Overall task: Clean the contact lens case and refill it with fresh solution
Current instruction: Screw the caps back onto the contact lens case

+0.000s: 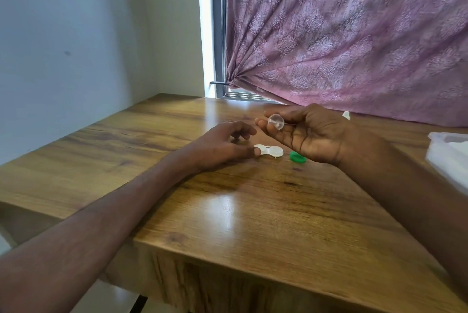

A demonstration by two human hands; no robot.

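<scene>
Contact lens case [269, 151]: white, two round wells joined, flat on wooden surface [228, 211] near far middle, between the hands.

Largest first:
- Pink patterned curtain [354, 33], upper right, gathered toward window frame [219, 33]; pale wall [76, 33] on left.
- Surface: glossy wood grain, near corner pointing at camera.
- White plastic container [448, 153] at right edge, partly cut off, resting on surface.
- Left hand [222, 145]: palm down over surface, fingers loosely curved, thumb tip touching left well of case. Resting on it, not clamped round it.
- Right hand [309, 132]: raised just above surface, palm toward camera, fingertips pinching small clear round cap [275, 120]. Thin line sticking out to right of cap; possibly a stem or glare, too small to tell.
- Small white tip [346, 115] showing behind right wrist, against curtain hem; likely bottle nozzle, mostly hidden.
- Green round lid [297, 157] lying on surface just right of case, under heel of right hand, apart from case.

Case wells: open side up or capped, cannot tell at this size. Left well partly covered by thumb; right well fully visible, plain white.
</scene>
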